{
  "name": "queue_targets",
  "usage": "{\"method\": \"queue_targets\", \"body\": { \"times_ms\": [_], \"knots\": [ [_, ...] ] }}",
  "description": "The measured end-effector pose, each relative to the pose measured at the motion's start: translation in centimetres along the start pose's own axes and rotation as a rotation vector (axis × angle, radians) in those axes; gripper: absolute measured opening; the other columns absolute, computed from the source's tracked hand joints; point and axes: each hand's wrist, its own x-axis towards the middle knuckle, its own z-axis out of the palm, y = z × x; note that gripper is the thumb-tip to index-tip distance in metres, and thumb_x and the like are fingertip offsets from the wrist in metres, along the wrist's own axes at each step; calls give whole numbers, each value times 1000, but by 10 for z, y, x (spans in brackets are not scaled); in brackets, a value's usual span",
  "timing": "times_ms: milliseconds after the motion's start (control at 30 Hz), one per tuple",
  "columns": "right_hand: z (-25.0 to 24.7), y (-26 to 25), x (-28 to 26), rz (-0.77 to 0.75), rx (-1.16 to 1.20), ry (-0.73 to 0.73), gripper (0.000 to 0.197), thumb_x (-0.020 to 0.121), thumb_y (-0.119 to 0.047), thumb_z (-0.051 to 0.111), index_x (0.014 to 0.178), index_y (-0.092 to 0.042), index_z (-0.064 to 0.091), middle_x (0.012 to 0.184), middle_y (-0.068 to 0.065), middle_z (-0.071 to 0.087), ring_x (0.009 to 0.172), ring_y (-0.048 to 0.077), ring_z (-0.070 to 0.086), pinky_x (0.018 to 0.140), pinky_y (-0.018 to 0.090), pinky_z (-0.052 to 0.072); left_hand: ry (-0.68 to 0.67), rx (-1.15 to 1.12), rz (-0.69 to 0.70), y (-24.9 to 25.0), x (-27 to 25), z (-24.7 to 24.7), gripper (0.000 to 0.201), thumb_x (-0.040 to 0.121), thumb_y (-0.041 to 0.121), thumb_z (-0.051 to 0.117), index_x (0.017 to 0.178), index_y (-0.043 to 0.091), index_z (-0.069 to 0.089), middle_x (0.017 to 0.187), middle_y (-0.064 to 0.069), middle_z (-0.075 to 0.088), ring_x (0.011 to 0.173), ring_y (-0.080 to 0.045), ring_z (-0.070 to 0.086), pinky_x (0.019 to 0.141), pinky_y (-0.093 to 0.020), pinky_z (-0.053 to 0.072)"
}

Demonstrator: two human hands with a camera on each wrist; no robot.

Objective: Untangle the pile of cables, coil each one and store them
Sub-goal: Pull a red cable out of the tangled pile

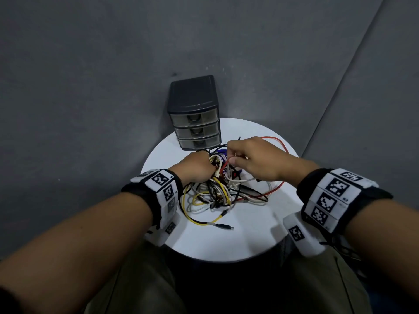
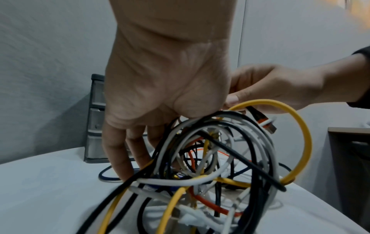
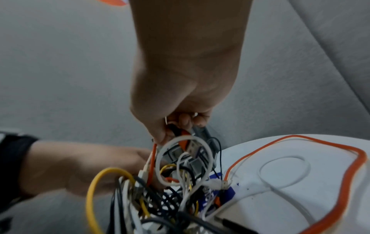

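A tangled pile of cables [image 1: 222, 189] in white, black, yellow and red lies in the middle of a round white table [image 1: 226, 243]. My left hand [image 1: 199, 167] is at the pile's left side. In the left wrist view its fingers [image 2: 124, 158] reach straight down among the cables [image 2: 210, 166] to the tabletop; the thumb is hidden. My right hand [image 1: 233, 158] is over the pile's far side and pinches the red cable [image 1: 223, 167] close to its plug end [image 3: 181, 132]. The rest of the red cable [image 3: 352, 164] runs in a wide loop over the table's right side.
A dark three-drawer unit [image 1: 195, 114], all drawers closed, stands at the table's far edge just behind the pile. A yellow cable [image 1: 188, 214] with a grey plug trails toward the near edge. Grey walls close in behind and to the right.
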Motion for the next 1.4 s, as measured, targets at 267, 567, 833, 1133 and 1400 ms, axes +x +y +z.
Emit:
{"method": "queue_targets", "body": {
  "times_ms": [267,567,833,1133,1400],
  "knots": [
    [-11,-5,-2,83,100,80,11,102,-20,53,92,-17,56,72,-6,57,68,-1,48,58,9,33,-26,-146,41,-4,-8,-9,14,94,17,57,85,7,61,84,-11,58,73,-22,48,66,-31,35],
    [-13,7,4,97,114,91,10,98,-23,60,88,-23,65,64,-17,55,64,0,48,61,28,36,-162,-398,-54,-19,-10,-16,36,89,34,66,117,11,64,123,-13,64,105,-26,62,91,-40,52],
    [-4,10,5,26,58,-62,14,98,-18,61,94,-22,73,88,-8,71,83,10,61,78,30,48,-188,-398,-14,-20,-8,-14,13,82,22,68,92,19,61,95,-2,61,87,-19,54,77,-34,44],
    [8,5,15,183,-134,54,31,102,-48,47,92,-20,55,78,3,55,74,30,55,63,35,39,-88,-333,-57,-11,-5,-11,22,76,28,69,89,11,62,92,-6,61,81,-20,52,73,-33,41],
    [-19,10,8,84,-102,18,14,80,-33,57,91,-30,66,67,-8,54,69,9,49,67,34,40,-68,-375,-10,-17,-1,-9,24,87,34,71,95,13,65,101,-2,68,90,-19,60,81,-34,46]
  ]
}}
